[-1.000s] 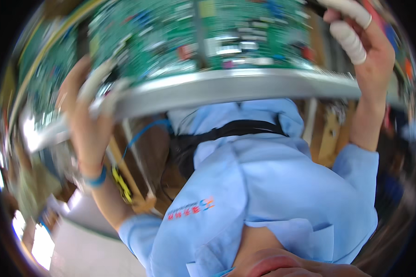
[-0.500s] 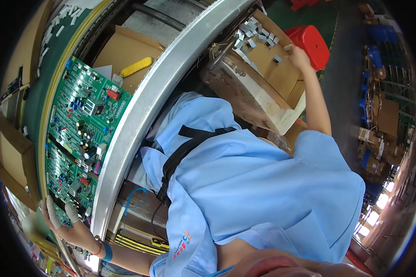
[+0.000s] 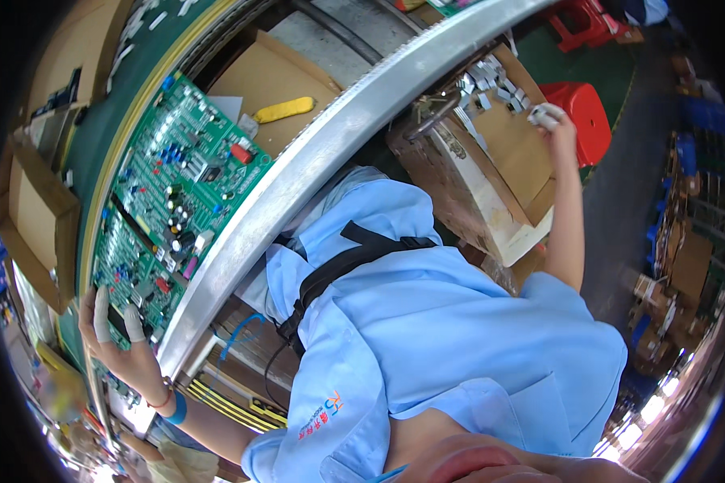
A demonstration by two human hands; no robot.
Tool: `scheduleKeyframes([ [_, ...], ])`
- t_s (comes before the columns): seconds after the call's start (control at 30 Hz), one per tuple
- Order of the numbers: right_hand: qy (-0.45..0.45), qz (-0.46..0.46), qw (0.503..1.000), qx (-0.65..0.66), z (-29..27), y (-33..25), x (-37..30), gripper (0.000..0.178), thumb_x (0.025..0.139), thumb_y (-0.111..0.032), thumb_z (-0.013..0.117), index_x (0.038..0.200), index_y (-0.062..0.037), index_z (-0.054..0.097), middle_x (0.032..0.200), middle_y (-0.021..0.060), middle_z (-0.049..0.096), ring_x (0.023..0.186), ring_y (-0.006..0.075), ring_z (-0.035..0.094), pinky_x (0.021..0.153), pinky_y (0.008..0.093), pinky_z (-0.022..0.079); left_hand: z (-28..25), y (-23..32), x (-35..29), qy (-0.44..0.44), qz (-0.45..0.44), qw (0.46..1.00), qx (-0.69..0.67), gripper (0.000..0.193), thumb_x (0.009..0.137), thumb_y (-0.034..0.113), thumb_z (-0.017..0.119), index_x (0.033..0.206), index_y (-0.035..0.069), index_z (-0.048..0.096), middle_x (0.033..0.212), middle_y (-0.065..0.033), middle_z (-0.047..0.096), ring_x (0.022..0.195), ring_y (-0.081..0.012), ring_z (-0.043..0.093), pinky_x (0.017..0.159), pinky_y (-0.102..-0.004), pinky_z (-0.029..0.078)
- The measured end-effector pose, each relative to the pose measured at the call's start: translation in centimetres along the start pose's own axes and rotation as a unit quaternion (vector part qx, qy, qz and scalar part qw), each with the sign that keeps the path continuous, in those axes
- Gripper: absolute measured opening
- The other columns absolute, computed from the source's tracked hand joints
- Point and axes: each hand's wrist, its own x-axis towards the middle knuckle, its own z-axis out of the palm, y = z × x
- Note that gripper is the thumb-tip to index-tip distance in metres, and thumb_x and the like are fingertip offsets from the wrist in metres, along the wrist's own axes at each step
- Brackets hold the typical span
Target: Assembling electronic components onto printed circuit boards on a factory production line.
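Note:
My left hand [image 3: 129, 358] has white finger cots on some fingers. Its fingers are stretched out and apart over the near end of a green circuit board [image 3: 149, 286] crowded with components; whether they touch it I cannot tell. A second green circuit board [image 3: 157, 149] lies beyond it on the line. Off to the right, my right hand [image 3: 560, 133], also in finger cots, is closed in a pinch above the edge of a cardboard box [image 3: 511, 145]. A small silver metal piece [image 3: 535, 117] shows at its fingertips. Several similar silver metal pieces [image 3: 487, 76] are heaped at the box's far end.
A curved metal rail [image 3: 298, 185] runs between my body and the boards. Beyond it sits an open carton [image 3: 274, 76] with a yellow bundle [image 3: 284, 109]. A red stool [image 3: 586, 121] stands behind the right box. Another carton [image 3: 36, 217] is at the far left.
My right hand has lifted from inside the box, and the lone metal piece there is gone from its spot. My left hand stays by the near board; the whole view has shifted.

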Motion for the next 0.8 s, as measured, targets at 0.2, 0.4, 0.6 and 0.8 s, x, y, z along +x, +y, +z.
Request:
scheduleKeyframes([
  [0.2,-0.265,-0.191,0.943,0.067,9.6,-18.3,-9.1,0.054,0.077,-0.019,0.077,0.123,0.0009,0.058,0.11,0.008,0.061,0.095,0.0142,0.059,0.081,0.0246,0.047,1.5,0.3,0.3,0.05,-0.027,0.997,-0.057,0.034,0.078,0.005,0.071,0.112,0.006,0.065,0.119,-0.0112,0.06,0.11,-0.0291,0.056,0.096,-0.0382,0.04],
  [0.4,-0.554,-0.343,0.758,0.034,26.9,-24.0,-16.8,0.037,0.081,0.005,0.065,0.118,0.0038,0.06,0.112,0.0108,0.061,0.1,0.0188,0.062,0.085,0.0288,0.051,-0.5,-0.9,-4.7,0.036,-0.096,0.995,0.015,0.031,0.081,0.006,0.07,0.112,0.006,0.066,0.12,-0.0093,0.06,0.112,-0.0249,0.056,0.096,-0.0363,0.04],
  [0.6,-0.471,-0.577,0.648,-0.16,34.4,-24.4,-21.5,0.035,0.074,-0.002,0.071,0.108,-0.0079,0.065,0.09,0.0084,0.067,0.084,0.0243,0.063,0.071,0.0338,0.048,-1.4,-2.7,-10.0,0.136,-0.216,0.963,-0.085,0.03,0.079,0.007,0.071,0.109,0.008,0.069,0.116,-0.0097,0.063,0.107,-0.0233,0.058,0.093,-0.0342,0.04],
  [0.8,-0.444,-0.682,0.549,-0.19,36.7,-23.7,-21.6,0.034,0.067,-0.006,0.076,0.1,-0.0095,0.067,0.087,0.0048,0.068,0.084,0.0236,0.062,0.076,0.0356,0.044,-0.9,-3.7,-12.4,0.16,-0.277,0.937,-0.137,0.027,0.083,0.002,0.067,0.11,-0.001,0.067,0.117,-0.0127,0.06,0.111,-0.0244,0.056,0.099,-0.0363,0.041],
])
